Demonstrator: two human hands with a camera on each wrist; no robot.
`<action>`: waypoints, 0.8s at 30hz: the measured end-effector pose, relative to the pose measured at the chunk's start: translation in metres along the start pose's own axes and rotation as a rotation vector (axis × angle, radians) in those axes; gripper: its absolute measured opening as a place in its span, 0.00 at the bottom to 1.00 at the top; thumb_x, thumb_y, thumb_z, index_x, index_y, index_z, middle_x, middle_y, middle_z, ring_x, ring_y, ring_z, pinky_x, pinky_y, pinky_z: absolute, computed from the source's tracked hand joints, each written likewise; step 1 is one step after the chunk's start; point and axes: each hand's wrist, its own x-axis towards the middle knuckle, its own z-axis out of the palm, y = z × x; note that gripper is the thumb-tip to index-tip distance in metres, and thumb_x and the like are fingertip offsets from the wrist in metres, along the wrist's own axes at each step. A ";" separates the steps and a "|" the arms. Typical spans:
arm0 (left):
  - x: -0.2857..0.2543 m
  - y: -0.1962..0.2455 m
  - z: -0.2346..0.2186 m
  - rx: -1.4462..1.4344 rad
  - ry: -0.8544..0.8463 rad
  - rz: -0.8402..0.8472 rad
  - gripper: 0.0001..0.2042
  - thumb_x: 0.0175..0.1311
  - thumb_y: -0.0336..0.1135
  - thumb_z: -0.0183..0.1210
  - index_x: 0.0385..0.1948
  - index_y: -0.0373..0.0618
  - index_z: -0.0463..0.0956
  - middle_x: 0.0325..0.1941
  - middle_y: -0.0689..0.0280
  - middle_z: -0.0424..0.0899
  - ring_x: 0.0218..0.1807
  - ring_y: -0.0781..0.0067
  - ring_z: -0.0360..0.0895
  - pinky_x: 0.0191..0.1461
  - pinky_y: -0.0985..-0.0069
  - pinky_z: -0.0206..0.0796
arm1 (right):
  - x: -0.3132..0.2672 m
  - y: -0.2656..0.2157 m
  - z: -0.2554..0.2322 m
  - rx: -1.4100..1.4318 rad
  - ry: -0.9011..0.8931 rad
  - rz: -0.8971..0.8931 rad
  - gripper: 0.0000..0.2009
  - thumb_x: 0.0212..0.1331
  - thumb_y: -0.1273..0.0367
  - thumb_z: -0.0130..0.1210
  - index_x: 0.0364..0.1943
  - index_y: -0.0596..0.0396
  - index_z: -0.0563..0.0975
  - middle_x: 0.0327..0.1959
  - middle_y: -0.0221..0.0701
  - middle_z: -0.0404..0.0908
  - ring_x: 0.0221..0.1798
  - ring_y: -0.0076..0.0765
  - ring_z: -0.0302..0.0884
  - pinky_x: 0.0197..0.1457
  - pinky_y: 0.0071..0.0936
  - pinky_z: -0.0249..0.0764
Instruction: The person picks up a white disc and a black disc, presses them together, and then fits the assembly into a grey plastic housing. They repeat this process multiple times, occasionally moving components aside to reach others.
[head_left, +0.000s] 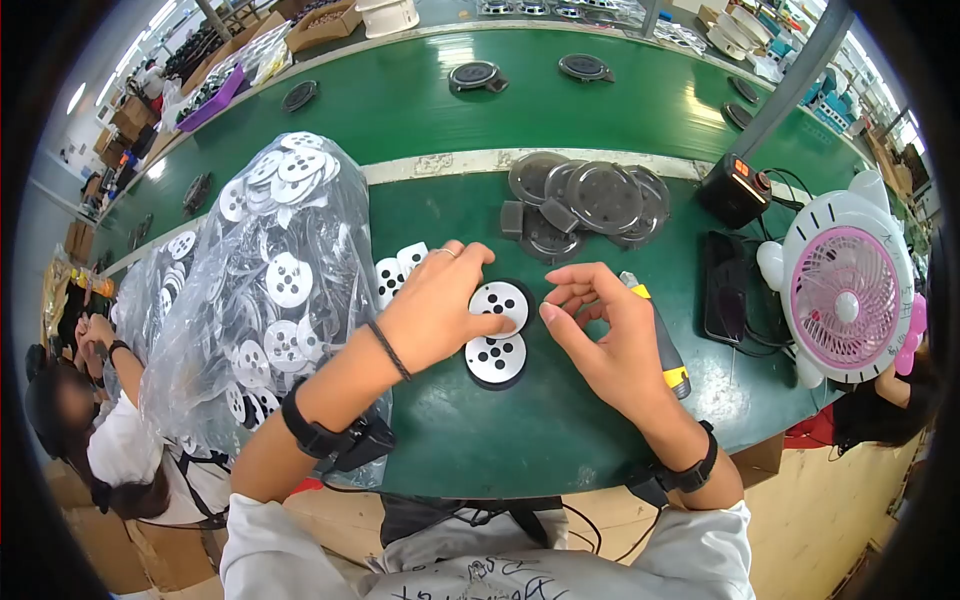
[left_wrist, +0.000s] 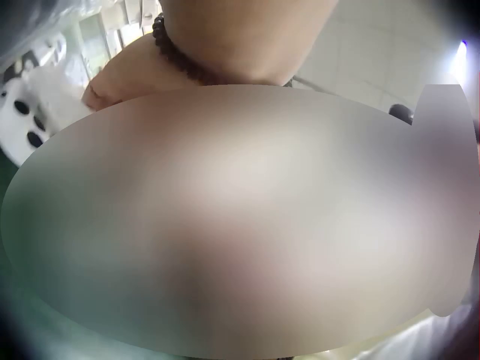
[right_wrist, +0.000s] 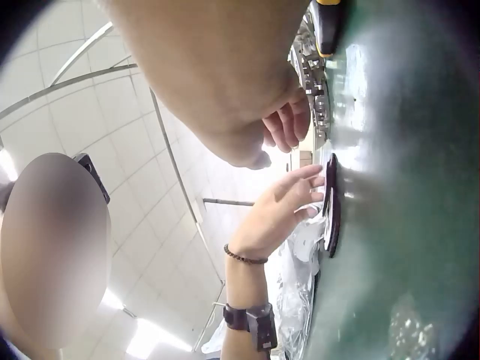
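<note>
Two round white discs with black holes, on dark round bases, lie overlapping on the green table: an upper disc (head_left: pixel 500 300) and a lower disc (head_left: pixel 496 360). My left hand (head_left: pixel 437 305) reaches over the upper one from the left, its thumb lying across the white face and its fingers extended beyond the far left rim. In the right wrist view the left hand's fingertips (right_wrist: pixel 315 180) are right at the dark edge of the pair. My right hand (head_left: pixel 610 340) hovers just right of the discs, fingers loosely bent with nothing between them. The left wrist view is mostly blurred.
Left stands a clear plastic bag (head_left: pixel 345 215) full of white discs, with loose white pieces (head_left: pixel 395 275) beside it. Dark round covers (head_left: pixel 605 197) are piled behind. A yellow-and-black tool (head_left: pixel 660 340), a black device (head_left: pixel 735 190) and a pink-and-white fan (head_left: pixel 845 290) sit right. A green conveyor (head_left: pixel 400 110) runs behind.
</note>
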 end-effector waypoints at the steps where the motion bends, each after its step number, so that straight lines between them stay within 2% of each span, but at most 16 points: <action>1: -0.002 0.002 0.003 -0.041 -0.012 -0.031 0.28 0.52 0.42 0.76 0.51 0.40 0.75 0.50 0.55 0.78 0.44 0.59 0.78 0.47 0.63 0.74 | 0.000 0.000 0.000 -0.002 0.004 0.006 0.15 0.60 0.73 0.65 0.50 0.60 0.77 0.37 0.33 0.84 0.39 0.25 0.81 0.39 0.23 0.76; 5: -0.011 0.017 -0.010 -0.142 0.051 -0.035 0.22 0.55 0.35 0.73 0.49 0.40 0.74 0.43 0.58 0.79 0.38 0.65 0.78 0.42 0.68 0.73 | 0.001 0.001 -0.001 0.001 0.015 0.020 0.17 0.59 0.72 0.66 0.51 0.60 0.77 0.38 0.32 0.84 0.40 0.25 0.81 0.40 0.24 0.76; 8: -0.020 0.031 -0.028 -0.435 -0.038 -0.015 0.18 0.58 0.26 0.70 0.49 0.38 0.75 0.32 0.66 0.81 0.34 0.77 0.78 0.40 0.80 0.71 | 0.001 0.002 0.004 0.078 0.019 -0.047 0.16 0.61 0.71 0.66 0.51 0.61 0.78 0.39 0.32 0.85 0.39 0.22 0.81 0.40 0.22 0.76; 9: -0.022 0.033 -0.031 -0.438 -0.040 -0.014 0.18 0.58 0.26 0.70 0.49 0.38 0.75 0.32 0.66 0.81 0.34 0.77 0.78 0.40 0.80 0.71 | 0.001 0.002 0.002 0.075 0.020 -0.044 0.16 0.61 0.71 0.66 0.51 0.61 0.78 0.39 0.32 0.85 0.39 0.22 0.81 0.40 0.22 0.76; 11: -0.028 0.032 -0.033 -0.597 -0.061 0.009 0.17 0.59 0.26 0.69 0.49 0.37 0.76 0.35 0.68 0.83 0.37 0.78 0.80 0.41 0.82 0.72 | -0.002 -0.002 -0.003 0.222 -0.255 0.079 0.13 0.63 0.72 0.65 0.50 0.62 0.80 0.40 0.32 0.87 0.36 0.19 0.80 0.40 0.21 0.76; 12: -0.028 0.030 -0.031 -0.628 -0.019 0.006 0.17 0.60 0.25 0.69 0.49 0.36 0.77 0.41 0.65 0.84 0.39 0.78 0.81 0.42 0.82 0.73 | -0.003 -0.009 -0.002 0.240 -0.230 0.096 0.09 0.66 0.73 0.62 0.47 0.62 0.81 0.39 0.33 0.88 0.37 0.19 0.82 0.41 0.20 0.78; 13: -0.028 0.030 -0.025 -0.632 -0.017 0.001 0.17 0.60 0.25 0.69 0.49 0.36 0.77 0.41 0.65 0.84 0.39 0.78 0.81 0.42 0.82 0.73 | -0.004 -0.008 0.001 0.239 -0.236 0.100 0.09 0.66 0.73 0.62 0.47 0.62 0.81 0.39 0.33 0.88 0.37 0.19 0.82 0.41 0.20 0.78; 15: -0.031 0.034 -0.009 -0.577 0.329 -0.035 0.17 0.57 0.25 0.71 0.47 0.35 0.77 0.48 0.61 0.83 0.42 0.77 0.82 0.41 0.80 0.75 | -0.007 -0.004 0.007 0.436 -0.069 0.127 0.09 0.66 0.75 0.62 0.47 0.62 0.81 0.40 0.35 0.87 0.42 0.21 0.84 0.44 0.21 0.80; 16: -0.035 0.036 -0.005 -0.697 0.249 -0.122 0.22 0.55 0.25 0.72 0.53 0.36 0.77 0.54 0.59 0.80 0.45 0.73 0.82 0.41 0.76 0.78 | -0.007 -0.005 0.007 0.421 -0.080 0.093 0.11 0.67 0.77 0.60 0.51 0.62 0.77 0.44 0.38 0.86 0.45 0.24 0.84 0.47 0.22 0.80; 17: -0.038 0.040 -0.003 -0.704 0.242 -0.125 0.22 0.55 0.25 0.72 0.53 0.36 0.77 0.54 0.59 0.80 0.45 0.73 0.82 0.41 0.76 0.78 | -0.008 -0.006 0.009 0.417 -0.078 0.102 0.11 0.67 0.77 0.60 0.51 0.62 0.77 0.44 0.38 0.86 0.45 0.24 0.84 0.47 0.22 0.80; 19: -0.043 0.050 0.003 -0.592 0.254 0.133 0.29 0.55 0.25 0.72 0.62 0.40 0.75 0.56 0.58 0.80 0.47 0.70 0.83 0.43 0.75 0.81 | -0.011 -0.010 0.014 0.537 -0.099 0.127 0.15 0.67 0.78 0.58 0.56 0.62 0.72 0.47 0.39 0.85 0.46 0.25 0.84 0.47 0.22 0.81; 20: -0.047 0.047 0.006 -0.486 0.261 0.183 0.32 0.57 0.24 0.70 0.67 0.45 0.72 0.57 0.57 0.80 0.48 0.67 0.83 0.46 0.73 0.83 | -0.011 -0.011 0.012 0.509 -0.157 0.152 0.16 0.69 0.78 0.56 0.57 0.62 0.68 0.48 0.39 0.83 0.46 0.26 0.84 0.47 0.23 0.81; 21: -0.047 0.044 0.004 -0.492 0.259 0.178 0.32 0.57 0.24 0.70 0.67 0.45 0.72 0.57 0.57 0.80 0.48 0.67 0.83 0.46 0.73 0.83 | -0.011 -0.012 0.011 0.508 -0.160 0.160 0.16 0.69 0.78 0.56 0.57 0.62 0.68 0.48 0.39 0.83 0.46 0.26 0.84 0.47 0.23 0.81; 23: -0.047 0.037 -0.003 -0.427 0.198 0.127 0.29 0.59 0.22 0.67 0.65 0.44 0.73 0.58 0.57 0.79 0.49 0.67 0.82 0.47 0.74 0.84 | -0.010 -0.012 0.013 0.744 -0.196 0.252 0.15 0.69 0.77 0.56 0.57 0.63 0.70 0.48 0.37 0.83 0.46 0.24 0.83 0.47 0.22 0.80; 24: -0.048 0.031 -0.002 -0.565 0.178 0.105 0.28 0.63 0.21 0.63 0.68 0.43 0.71 0.59 0.58 0.78 0.53 0.70 0.80 0.49 0.75 0.81 | -0.010 -0.011 0.012 0.746 -0.202 0.259 0.15 0.69 0.77 0.56 0.57 0.63 0.70 0.48 0.37 0.83 0.46 0.24 0.83 0.47 0.22 0.80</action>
